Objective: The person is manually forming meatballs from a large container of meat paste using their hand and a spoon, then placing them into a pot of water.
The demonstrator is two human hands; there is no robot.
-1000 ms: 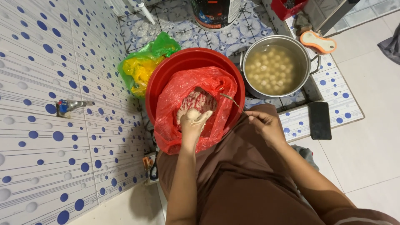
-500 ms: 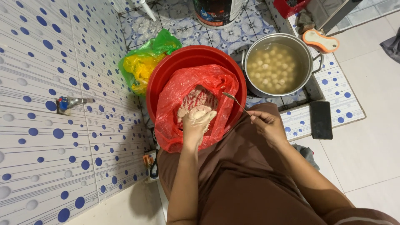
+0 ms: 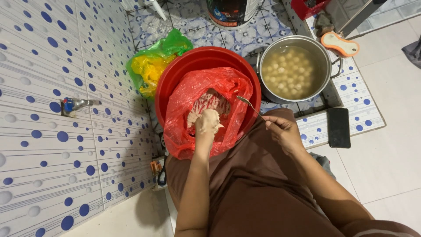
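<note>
- Nearest the camera: the person's lap in brown cloth; both forearms reach forward from it.
- Right hand (image 3: pixel 283 131) rests by the right knee, fingers closed around the handle of a metal spoon (image 3: pixel 247 103); the spoon's bowl points toward the basin rim.
- Left hand (image 3: pixel 207 123) is coated in pale paste and sits inside the red plastic bag (image 3: pixel 193 136); fingers curled into the paste mass (image 3: pixel 210 103), gripping a lump of it.
- The bag lines a red basin (image 3: pixel 175 79) on the tiled floor, just ahead of the knees.
- Black phone (image 3: pixel 339 127) lies on the tile to the right.
- Beyond the basin, right: steel pot (image 3: pixel 326 57) of pale balls in cloudy liquid.
- Beyond, left: a green and yellow plastic bag (image 3: pixel 153 66) touching the basin.
- Left wall: small tap (image 3: pixel 74 104).
</note>
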